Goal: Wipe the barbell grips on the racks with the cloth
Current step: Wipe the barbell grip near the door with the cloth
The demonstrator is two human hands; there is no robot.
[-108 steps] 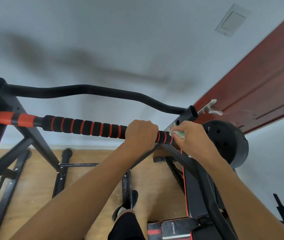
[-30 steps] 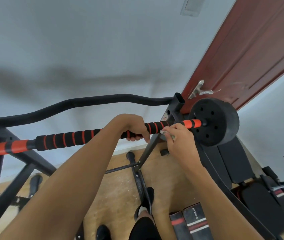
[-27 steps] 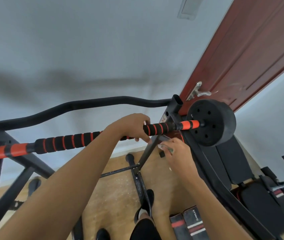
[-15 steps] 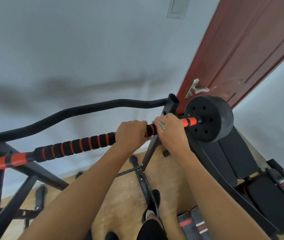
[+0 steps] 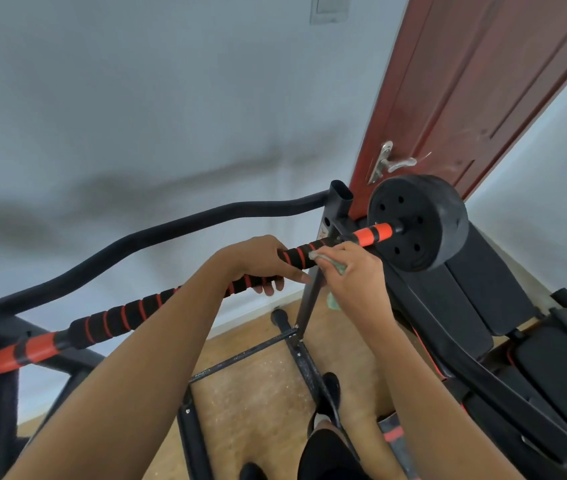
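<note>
Head camera looks down along two bare forearms to the bar. The left hand (image 5: 261, 261) is wrapped over the barbell grip (image 5: 119, 315), its fingers (image 5: 271, 285) curled underneath so that the tips show below the foam. Just beside it, toward the plate end, the right hand (image 5: 353, 280) pinches a pale green cloth (image 5: 320, 257) and presses the wad against the grip's foam, while a loose tail of the fabric hangs below the palm.

The grip is black foam ringed with thin red bands, and it runs on a slant from lower left to upper right, with an orange sleeve (image 5: 372, 233) at the far end. Past that sleeve sits a black weight plate (image 5: 417, 223) with round holes. The bar crosses a dark rack upright (image 5: 340, 202) – an open-topped tube – from which a curved black bar (image 5: 171, 230) sweeps away to the left. Black bench pads (image 5: 465, 289) lie below the plate. Behind stand a pale wall (image 5: 136, 98) and a red-brown door (image 5: 482, 81) with a metal lever handle (image 5: 391, 162); beneath everything is a wooden floor (image 5: 257, 393).
</note>
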